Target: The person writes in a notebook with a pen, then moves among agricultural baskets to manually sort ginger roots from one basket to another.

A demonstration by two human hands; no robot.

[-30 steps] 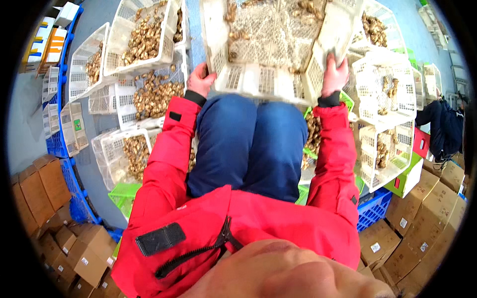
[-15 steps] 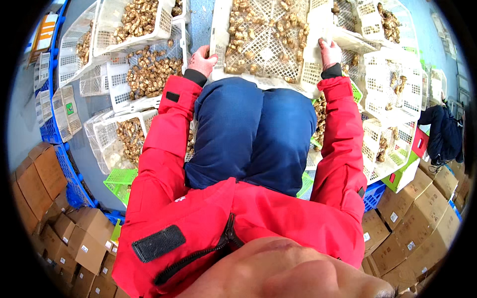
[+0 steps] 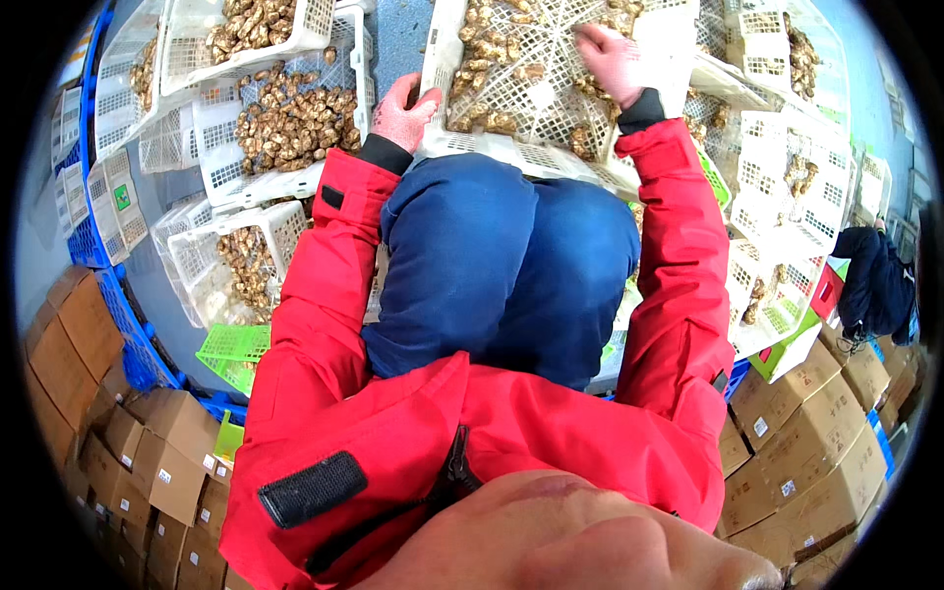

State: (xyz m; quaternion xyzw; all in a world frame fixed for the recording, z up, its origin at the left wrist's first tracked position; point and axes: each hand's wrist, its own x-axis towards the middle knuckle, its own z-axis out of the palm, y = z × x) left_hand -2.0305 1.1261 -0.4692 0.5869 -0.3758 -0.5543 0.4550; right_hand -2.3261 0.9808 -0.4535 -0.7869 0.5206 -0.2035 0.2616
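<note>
While seated: left hand (image 3: 405,106) fingers gripping white crate (image 3: 551,79) rim, right hand (image 3: 612,61) fingers curled inside.

Crate (image 3: 551,147) before knees; more crates (image 3: 285,128) left; boxes (image 3: 147,442) probably behind.

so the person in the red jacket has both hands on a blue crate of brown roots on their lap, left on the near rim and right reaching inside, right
Not quite: the crate is white, not blue. The head view shows a white lattice crate of brown roots over the lap, the left hand on its near rim and the right hand reaching inside. The blue crates are stacked off to the person's left.
</note>
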